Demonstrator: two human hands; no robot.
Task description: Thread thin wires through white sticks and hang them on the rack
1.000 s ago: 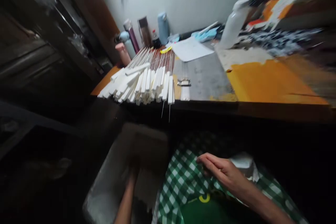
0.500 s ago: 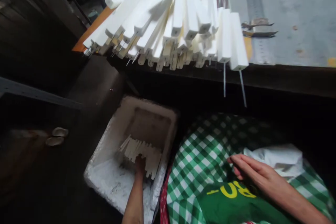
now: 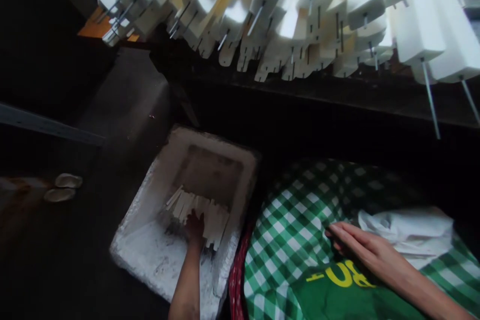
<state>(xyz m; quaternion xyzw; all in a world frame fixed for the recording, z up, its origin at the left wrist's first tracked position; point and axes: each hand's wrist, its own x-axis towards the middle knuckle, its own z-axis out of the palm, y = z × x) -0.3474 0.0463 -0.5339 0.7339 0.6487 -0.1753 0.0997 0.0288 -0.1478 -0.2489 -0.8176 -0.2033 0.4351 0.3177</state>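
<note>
My left hand [image 3: 195,225] reaches down into a white foam box [image 3: 150,250] on the floor at my left and rests on a loose pile of pale sticks [image 3: 210,215] inside it; its fingers are hidden among them, so I cannot tell whether it grips any. My right hand [image 3: 360,247] lies flat, fingers out, on a green-and-white checked cloth [image 3: 292,225] over my lap, beside a crumpled white cloth [image 3: 408,230]. Above, many white foam blocks on thin metal rods [image 3: 300,15] overhang the table's front edge.
The dark table edge [image 3: 337,95] runs across the top, with rod tips [image 3: 431,105] poking down past it at the right. A pair of pale sandals [image 3: 62,187] lies on the dark floor at the left. A grey bar [image 3: 48,127] crosses the left side.
My view has tilted down from the tabletop to the floor and lap. My left hand has gone deeper into the foam box onto the sticks; my right hand has stayed on the checked cloth.
</note>
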